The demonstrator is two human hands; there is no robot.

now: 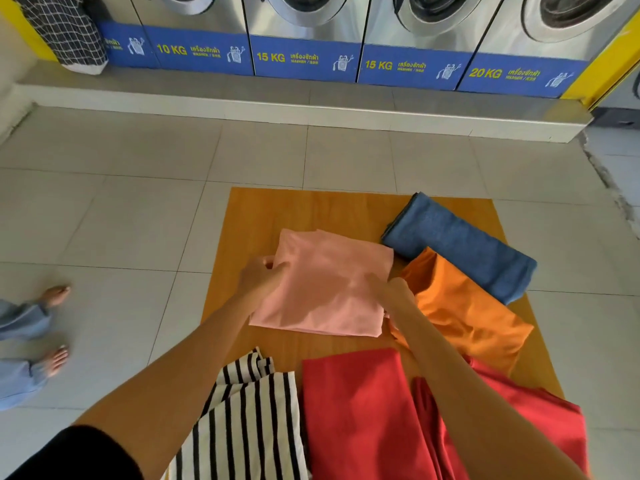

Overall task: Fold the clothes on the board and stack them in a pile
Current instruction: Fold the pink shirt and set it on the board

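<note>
Five garments lie on the board (249, 216), one each pink, blue, orange, red and striped; the folded pink shirt (325, 285) sits mid-board, left hand (259, 277) fingers pinching its left edge, right hand (398, 292) fingers pinching its right.

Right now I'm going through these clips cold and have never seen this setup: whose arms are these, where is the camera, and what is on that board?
There is no machine here. A camera worn on the person's head looks down at their own bare arms. The left hand and right hand grip opposite edges of a folded pink garment on a wooden board lying on the tiled floor. Also on the board: a folded blue garment, an orange one, a red one and a striped one, not yet stacked. Washing machines stand behind.
</note>
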